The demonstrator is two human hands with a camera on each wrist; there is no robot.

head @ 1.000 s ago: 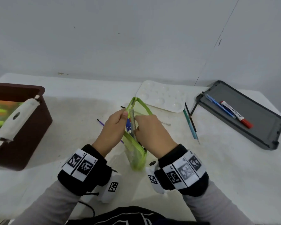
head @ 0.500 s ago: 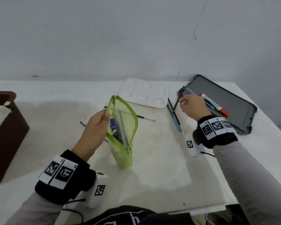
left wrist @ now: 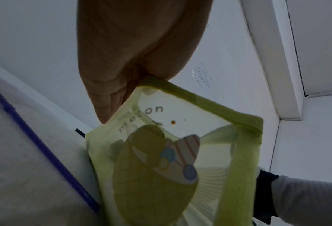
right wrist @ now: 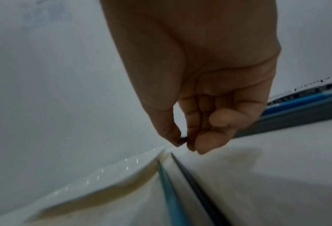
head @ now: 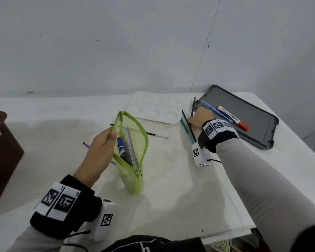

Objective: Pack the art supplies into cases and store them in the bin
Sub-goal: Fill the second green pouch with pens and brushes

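Note:
A green mesh pouch (head: 135, 171) stands open on the white table, with a clear ruler (head: 129, 144) and a blue marker (head: 120, 144) inside. My left hand (head: 113, 132) pinches its left rim; the left wrist view shows the hand (left wrist: 138, 75) gripping the pouch (left wrist: 180, 152) edge. Far to the right, my right hand (head: 190, 122) is at the corner of the open grey case (head: 253, 124). In the right wrist view the right hand (right wrist: 182, 140) pinches the end of a thin black brush (head: 192, 106) between thumb and fingertips.
A teal brush (head: 186, 131) and another thin black one (right wrist: 200, 191) lie beside my right hand. A blue pen (head: 213, 110) and a red-capped marker (head: 233, 118) lie in the grey case. White palette (head: 153, 106), silver-tipped brush (head: 156, 134), purple brush (head: 87, 145), brown bin (head: 5, 151) at far left.
My right hand left the pouch and swung right to the brushes by the grey case, where it now pinches one. The left hand kept hold of the pouch rim.

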